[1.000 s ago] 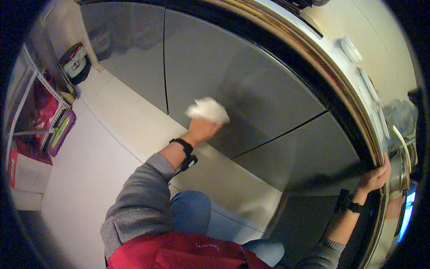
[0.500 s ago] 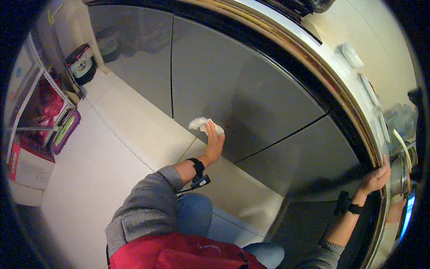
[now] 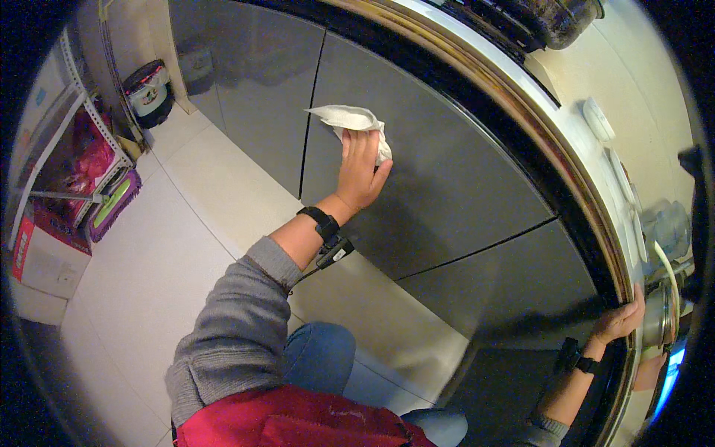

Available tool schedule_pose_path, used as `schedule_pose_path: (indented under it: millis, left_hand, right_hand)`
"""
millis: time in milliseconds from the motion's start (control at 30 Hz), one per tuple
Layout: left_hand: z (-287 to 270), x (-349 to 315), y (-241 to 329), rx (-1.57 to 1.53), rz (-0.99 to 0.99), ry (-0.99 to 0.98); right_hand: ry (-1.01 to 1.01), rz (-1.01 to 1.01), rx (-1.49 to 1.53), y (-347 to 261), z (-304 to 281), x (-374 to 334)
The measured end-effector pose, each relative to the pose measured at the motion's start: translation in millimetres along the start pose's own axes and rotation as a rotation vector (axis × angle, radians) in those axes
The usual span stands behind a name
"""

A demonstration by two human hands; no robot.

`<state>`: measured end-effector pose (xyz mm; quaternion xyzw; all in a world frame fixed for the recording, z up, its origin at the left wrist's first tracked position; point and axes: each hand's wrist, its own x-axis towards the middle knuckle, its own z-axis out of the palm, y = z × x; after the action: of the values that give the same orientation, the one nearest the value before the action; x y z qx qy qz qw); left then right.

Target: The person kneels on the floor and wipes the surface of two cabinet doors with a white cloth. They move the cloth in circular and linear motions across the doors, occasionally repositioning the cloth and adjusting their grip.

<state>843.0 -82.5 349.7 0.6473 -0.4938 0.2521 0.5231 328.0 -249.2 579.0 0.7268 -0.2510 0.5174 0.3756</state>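
Observation:
My left hand [image 3: 360, 173] presses a crumpled white cloth [image 3: 348, 118] flat against a dark grey cabinet door [image 3: 439, 164], just right of a vertical seam. The fingers lie over the cloth, and one loose fold of it stands out above the fingertips. Farther right, my right hand [image 3: 620, 322] is hooked over the front edge of the countertop [image 3: 612, 257], its fingertips partly hidden on top. A black strap with a small device sits on each wrist.
At left are a purple-and-green mop head [image 3: 115, 205], a rack [image 3: 82, 134] with red bags, a cardboard box [image 3: 52, 253] and a black-and-white bucket [image 3: 149, 93]. Dishes [image 3: 598, 119], a glass pot [image 3: 659, 313] and a dark pan [image 3: 562, 22] stand on the counter.
My left hand has moved up the cabinet door with the cloth, from near its lower edge to about mid-height. The right hand keeps its hold on the counter edge.

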Motion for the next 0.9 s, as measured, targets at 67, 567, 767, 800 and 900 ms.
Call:
schedule_pose_path:
  millis: [67,567,767,800,900]
  left_hand:
    - [-4,-6,0,-0.056,-0.033,0.002]
    - [-67,100,-77,-0.038,0.061,0.175]
    - [-72,143,-113,0.225,-0.167,0.153]
    - [-77,149,-117,0.205,-0.203,0.204]
    - [-87,157,-112,0.060,-0.162,0.414]
  right_hand:
    - [-0.050,0.036,0.003,0,-3,-1]
    - [-0.448,-0.082,0.045,-87,15,78]
    - [-0.598,0.204,0.111,-75,23,65]
    - [-0.562,0.157,0.090,-77,24,63]
    - [-0.536,0.085,0.157,-87,23,65]
